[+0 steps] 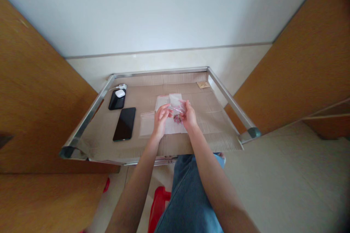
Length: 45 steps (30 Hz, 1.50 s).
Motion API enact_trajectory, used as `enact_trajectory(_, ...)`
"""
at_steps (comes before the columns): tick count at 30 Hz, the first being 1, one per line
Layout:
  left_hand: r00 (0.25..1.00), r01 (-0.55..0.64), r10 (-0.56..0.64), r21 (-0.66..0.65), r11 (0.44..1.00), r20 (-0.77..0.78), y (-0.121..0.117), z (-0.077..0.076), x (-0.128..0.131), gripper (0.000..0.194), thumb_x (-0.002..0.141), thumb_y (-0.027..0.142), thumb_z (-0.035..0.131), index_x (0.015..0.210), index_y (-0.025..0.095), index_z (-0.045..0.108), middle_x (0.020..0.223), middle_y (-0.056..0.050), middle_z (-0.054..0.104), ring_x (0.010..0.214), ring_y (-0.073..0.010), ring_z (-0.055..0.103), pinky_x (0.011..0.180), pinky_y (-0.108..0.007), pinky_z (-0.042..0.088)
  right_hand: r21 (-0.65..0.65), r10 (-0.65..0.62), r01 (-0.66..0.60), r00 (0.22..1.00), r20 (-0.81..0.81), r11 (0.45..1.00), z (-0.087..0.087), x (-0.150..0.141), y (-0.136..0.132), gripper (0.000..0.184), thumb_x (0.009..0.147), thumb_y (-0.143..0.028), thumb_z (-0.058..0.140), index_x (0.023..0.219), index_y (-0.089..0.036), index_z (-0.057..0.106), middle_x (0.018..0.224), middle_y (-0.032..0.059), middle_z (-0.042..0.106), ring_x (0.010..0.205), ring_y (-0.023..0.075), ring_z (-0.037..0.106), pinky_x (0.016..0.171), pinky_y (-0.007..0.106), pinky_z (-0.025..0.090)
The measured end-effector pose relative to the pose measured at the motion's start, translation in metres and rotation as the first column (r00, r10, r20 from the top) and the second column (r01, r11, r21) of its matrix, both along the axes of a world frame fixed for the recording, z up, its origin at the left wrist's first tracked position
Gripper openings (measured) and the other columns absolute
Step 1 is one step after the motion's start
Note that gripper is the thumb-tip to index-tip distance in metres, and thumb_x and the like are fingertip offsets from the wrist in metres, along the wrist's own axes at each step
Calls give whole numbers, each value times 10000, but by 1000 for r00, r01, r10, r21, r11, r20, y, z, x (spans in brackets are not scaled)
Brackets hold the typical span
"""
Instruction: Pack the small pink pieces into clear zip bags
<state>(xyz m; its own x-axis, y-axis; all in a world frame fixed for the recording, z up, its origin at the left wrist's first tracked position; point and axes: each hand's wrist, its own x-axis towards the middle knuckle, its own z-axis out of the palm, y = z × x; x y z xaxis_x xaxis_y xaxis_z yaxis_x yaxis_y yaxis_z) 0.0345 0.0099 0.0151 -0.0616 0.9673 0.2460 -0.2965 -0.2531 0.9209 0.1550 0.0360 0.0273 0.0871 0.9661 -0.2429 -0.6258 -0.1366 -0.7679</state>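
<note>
The left hand [161,119] and right hand [189,115] pinch narrowly at a small clear plastic bag [176,105], with a pink-and-red cluster [177,118] low in it, above the middle of the cardboard-covered worktop [216,116]. Flat clear bags [147,123] lie beneath; a black phone [124,124] sits farther left.

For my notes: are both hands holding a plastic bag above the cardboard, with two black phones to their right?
The head view shows the upper black phone and lower black phone left of the hands, not right. The left hand and right hand hold the plastic bag above the cardboard.
</note>
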Motion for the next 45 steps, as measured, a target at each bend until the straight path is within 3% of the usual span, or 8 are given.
enact_trajectory(6, 999, 21, -22, 30, 999, 25, -1, 0, 0, 388, 780, 417, 585, 1118, 230, 543, 849, -30, 632, 687, -125, 572, 668, -267, 463, 25, 120, -118, 946, -300, 993, 5, 5, -1, 269, 875, -434, 458, 922, -212, 603, 582, -57, 533, 330, 12, 277, 280, 115, 173)
enact_trajectory(11, 998, 34, -32, 47, 998, -48, 1, -4, -1, 374, 795, 418, 574, 1121, 238, 548, 859, -31, 628, 712, -130, 581, 689, -277, 472, 43, 178, -177, 884, -433, 983, 9, 10, -4, 244, 896, -412, 439, 853, -211, 570, 480, -82, 441, 312, 17, 256, 284, 101, 178)
enact_trajectory(22, 985, 51, -41, 57, 997, -166, -2, -4, 2, 344, 775, 432, 613, 1046, 221, 588, 841, -31, 635, 778, -163, 623, 723, -299, 495, -42, 176, -194, 947, -269, 980, 3, -3, 0, 309, 884, -405, 445, 859, -145, 609, 408, -78, 430, 285, 18, 242, 278, 121, 134)
enact_trajectory(24, 982, 30, -13, 87, 996, -190, -2, -6, 2, 433, 776, 443, 608, 1151, 243, 529, 868, -31, 622, 781, -161, 623, 724, -305, 502, -62, 170, -192, 950, -262, 979, 3, -2, 0, 305, 881, -405, 447, 830, -148, 602, 391, -82, 414, 280, 19, 231, 279, 123, 130)
enact_trajectory(29, 913, -38, 122, 216, 976, -389, -6, -8, 6, 773, 760, 392, 643, 1389, 312, 200, 1076, -57, 566, 708, -112, 600, 723, -310, 514, -68, 157, -188, 932, -326, 980, 3, 1, 0, 279, 885, -396, 438, 776, -173, 566, 374, -92, 385, 280, 24, 235, 285, 121, 127)
enact_trajectory(34, 824, 68, 101, 274, 959, -558, -10, -3, 9, 540, 806, 365, 591, 1292, 255, 382, 1037, -58, 598, 729, -127, 600, 734, -317, 518, -60, 170, -206, 915, -367, 977, 6, 3, -1, 323, 918, -373, 360, 768, -167, 559, 373, -84, 395, 275, 27, 232, 284, 127, 136)
enact_trajectory(39, 816, 3, 189, 331, 943, -546, -11, -3, 8, 722, 801, 365, 595, 1394, 261, 197, 1074, -76, 582, 715, -122, 586, 722, -324, 527, -57, 165, -201, 912, -375, 978, 8, 5, -1, 312, 914, -380, 363, 775, -179, 556, 377, -84, 392, 277, 30, 224, 285, 127, 135)
enact_trajectory(45, 699, 115, 215, 403, 908, -682, -12, -12, 9, 607, 792, 381, 590, 1331, 267, 336, 1218, -95, 516, 879, -177, 601, 846, -399, 499, -68, 182, -212, 934, -306, 975, 8, 4, -2, 324, 870, -411, 446, 632, -193, 456, 362, -84, 358, 282, 29, 182, 286, 136, 121)
